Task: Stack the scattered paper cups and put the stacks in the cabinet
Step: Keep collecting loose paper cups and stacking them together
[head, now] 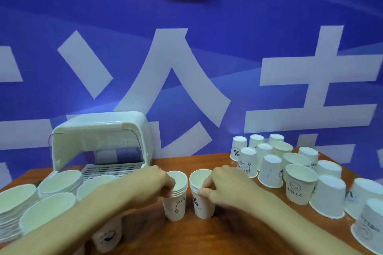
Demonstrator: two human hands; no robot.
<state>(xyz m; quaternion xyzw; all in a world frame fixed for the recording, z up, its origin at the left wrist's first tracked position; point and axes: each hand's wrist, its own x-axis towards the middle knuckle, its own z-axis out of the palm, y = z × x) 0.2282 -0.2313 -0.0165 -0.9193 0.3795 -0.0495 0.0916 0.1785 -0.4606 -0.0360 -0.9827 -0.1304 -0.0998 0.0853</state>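
- On the wooden table (196, 238), near its middle, two short stacks of paper cups stand upright side by side, close but apart
- The left hand (159, 182) reaches to the left stack (176, 205); its fingers curl down onto the layered rims and pinch them
- The right hand (223, 186) grips the right stack (202, 207) near the top, fingertips bent over the rim and thumb pressed on the outer wall
- A small cartoon drawing marks the left stack, and a percent sign marks the right one (the thumb sits just above it)
- At the back left of the table stands the white cabinet (99, 136), its lid swung up and a slatted rack showing inside
- In front of the cabinet several other stacks (47, 207) of upright cups stand close together, and the left forearm passes over them
- To the right, loose cups (269, 172) crowd the table: most are upside down, a few upright, among them a cup printed HELLO (298, 184)
- Behind everything rises a blue wall (186, 16) with large white characters
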